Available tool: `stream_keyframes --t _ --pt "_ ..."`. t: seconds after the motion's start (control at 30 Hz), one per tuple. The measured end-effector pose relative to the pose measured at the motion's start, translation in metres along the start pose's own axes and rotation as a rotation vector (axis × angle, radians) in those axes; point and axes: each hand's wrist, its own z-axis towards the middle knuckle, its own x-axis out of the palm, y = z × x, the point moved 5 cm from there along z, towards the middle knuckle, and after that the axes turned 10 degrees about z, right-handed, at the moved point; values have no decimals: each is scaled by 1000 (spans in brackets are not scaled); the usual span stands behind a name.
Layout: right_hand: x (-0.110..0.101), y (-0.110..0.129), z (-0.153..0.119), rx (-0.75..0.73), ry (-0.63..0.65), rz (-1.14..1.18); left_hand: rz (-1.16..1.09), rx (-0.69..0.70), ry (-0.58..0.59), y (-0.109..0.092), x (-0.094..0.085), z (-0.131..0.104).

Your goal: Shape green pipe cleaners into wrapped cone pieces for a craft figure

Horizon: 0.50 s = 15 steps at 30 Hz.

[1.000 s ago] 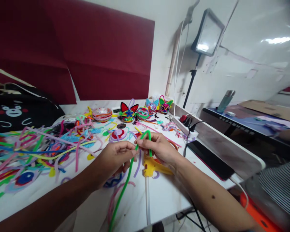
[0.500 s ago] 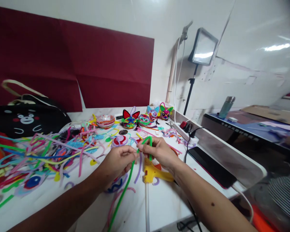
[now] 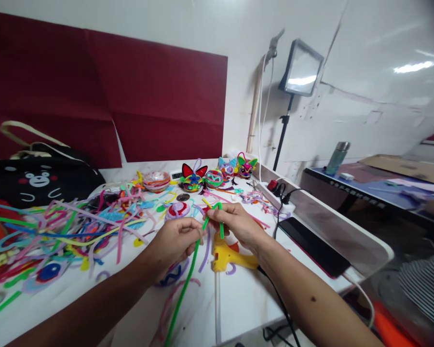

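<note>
A green pipe cleaner runs up from the front of the table into both my hands. My left hand pinches it between thumb and fingertips. Just to the right, my right hand grips it near the upper end, where it bends over sharply and its short tip hangs down. Below my right hand lies a yellow hot glue gun with a long glue stick sticking out toward me. A blue-and-purple coiled piece is partly hidden under my left hand.
Loose pipe cleaners are heaped at left beside a black bag. Finished colourful animal-faced balls stand at the back. A power strip and a phone lie at right. Beyond, a bottle stands on another table.
The bend in the green pipe cleaner has become narrower and sharper as my right hand presses on it. Both hands stay close together, and the view has shifted slightly.
</note>
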Motion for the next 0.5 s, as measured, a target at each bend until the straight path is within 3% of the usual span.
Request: stream_keyframes --t 0.17,0.33,0.5 --pt "-2 0 -1 8 19 -2 20 26 -28 -4 -3 -1" --pt "0 0 -2 91 193 154 50 122 -91 -10 -13 -1" --pt "1 2 -3 68 255 193 34 170 -114 -14 -14 1"
